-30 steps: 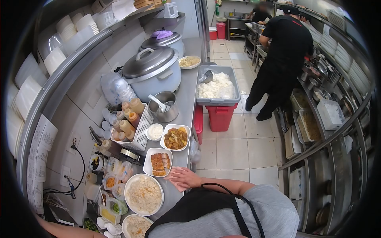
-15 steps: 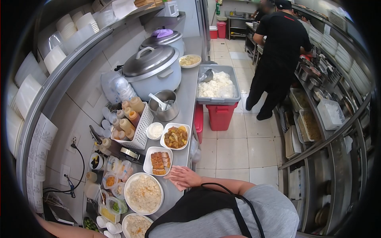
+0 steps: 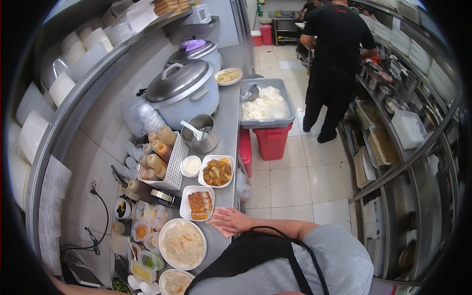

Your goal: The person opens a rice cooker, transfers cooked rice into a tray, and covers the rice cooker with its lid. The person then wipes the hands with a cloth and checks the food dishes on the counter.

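My right hand [image 3: 233,221] lies flat with its fingers stretched over a pink cloth [image 3: 222,228] at the counter's edge. Just beyond the fingertips is a white dish of sliced, browned meat [image 3: 199,204]. A dish of chunky yellow-brown food [image 3: 217,171] and a small bowl of white food [image 3: 191,166] stand behind it. Two round bowls of rice, one larger in view [image 3: 183,244] and one at the bottom [image 3: 175,282], sit nearer me. Only part of my left forearm shows at the lower left; my left hand is out of view.
Sauce bottles [image 3: 158,160] stand in a white basket beside a metal pot [image 3: 200,139] and large lidded cookers [image 3: 184,93]. A grey tub of white rice [image 3: 268,104] rests on a red bin [image 3: 273,142]. A co-worker in black [image 3: 337,59] stands in the aisle by the right shelves.
The view has shifted slightly. The co-worker has changed posture, leaning less. My right hand stays on the pink cloth, and the dishes keep their places.
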Available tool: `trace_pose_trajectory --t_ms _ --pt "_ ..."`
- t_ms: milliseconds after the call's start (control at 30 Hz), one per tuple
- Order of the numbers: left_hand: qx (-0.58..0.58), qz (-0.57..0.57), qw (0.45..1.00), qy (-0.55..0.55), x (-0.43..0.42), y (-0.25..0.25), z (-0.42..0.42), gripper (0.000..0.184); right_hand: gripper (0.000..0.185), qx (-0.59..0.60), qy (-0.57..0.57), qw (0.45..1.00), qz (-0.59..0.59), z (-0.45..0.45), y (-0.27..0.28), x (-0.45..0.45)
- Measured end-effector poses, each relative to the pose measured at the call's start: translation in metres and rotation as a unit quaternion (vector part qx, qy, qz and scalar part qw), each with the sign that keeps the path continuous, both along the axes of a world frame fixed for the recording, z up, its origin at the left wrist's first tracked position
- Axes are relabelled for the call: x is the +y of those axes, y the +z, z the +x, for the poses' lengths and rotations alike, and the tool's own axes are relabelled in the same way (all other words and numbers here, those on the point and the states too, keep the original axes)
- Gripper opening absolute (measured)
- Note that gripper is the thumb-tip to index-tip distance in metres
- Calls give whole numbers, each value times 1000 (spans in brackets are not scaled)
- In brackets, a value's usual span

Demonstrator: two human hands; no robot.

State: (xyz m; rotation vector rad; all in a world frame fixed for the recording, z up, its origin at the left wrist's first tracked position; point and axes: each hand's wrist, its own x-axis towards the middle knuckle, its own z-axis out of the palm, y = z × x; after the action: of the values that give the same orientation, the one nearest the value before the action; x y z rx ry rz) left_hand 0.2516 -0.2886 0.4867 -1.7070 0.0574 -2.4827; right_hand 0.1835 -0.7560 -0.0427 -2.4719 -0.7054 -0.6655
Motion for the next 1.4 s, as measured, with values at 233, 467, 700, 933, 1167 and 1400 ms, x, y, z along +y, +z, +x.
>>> trace_pose_trajectory --t_ms 233,467,700,933,1167,1400 --pt "0 -5 999 46 10 1 3 25 44 26 10 1000 14 -3 -3 -1" --pt "-7 -1 998 59 10 1 3 24 44 14 14 1000 13 -2 -8 -1" --pt "-4 -8 997 82 14 1 5 23 44 25 15 999 30 -2 -8 0" --pt "-21 17 995 100 22 2 8 23 43 24 18 999 20 -1 -9 -1" --pt "-26 21 993 113 21 3 7 23 43 26 18 999 15 -3 -5 -1" --pt "8 -7 997 70 14 2 5 23 43 18 7 1000 10 -1 -13 1"
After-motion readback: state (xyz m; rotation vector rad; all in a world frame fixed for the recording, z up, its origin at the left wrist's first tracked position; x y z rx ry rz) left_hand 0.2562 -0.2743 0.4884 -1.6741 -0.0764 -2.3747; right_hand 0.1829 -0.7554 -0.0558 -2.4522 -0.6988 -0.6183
